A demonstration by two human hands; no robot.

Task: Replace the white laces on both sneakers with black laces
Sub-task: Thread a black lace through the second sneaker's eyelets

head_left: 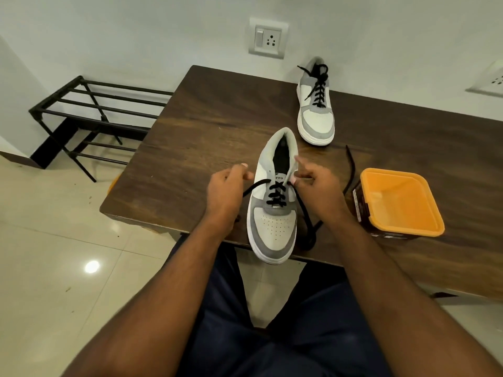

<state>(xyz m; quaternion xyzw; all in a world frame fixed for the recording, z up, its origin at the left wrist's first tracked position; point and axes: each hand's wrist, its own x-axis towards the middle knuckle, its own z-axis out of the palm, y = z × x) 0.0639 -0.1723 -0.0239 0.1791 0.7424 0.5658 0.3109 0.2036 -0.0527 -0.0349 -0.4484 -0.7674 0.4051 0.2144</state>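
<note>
A grey and white sneaker point(273, 221) sits at the table's front edge, toe towards me and overhanging it. A black lace point(275, 192) crosses its lower eyelets. My left hand point(224, 190) pinches the lace's left end beside the shoe. My right hand point(317, 186) pinches the lace at the shoe's right upper eyelets, and the rest of that end trails down and out to the right. A second sneaker point(315, 115) stands further back, fully laced in black.
The brown wooden table point(206, 126) meets the white wall. An open orange tub point(400, 202) stands right of my right hand. A black metal shoe rack point(89, 112) is on the tiled floor at the left. A wall socket point(268, 39) is behind the table.
</note>
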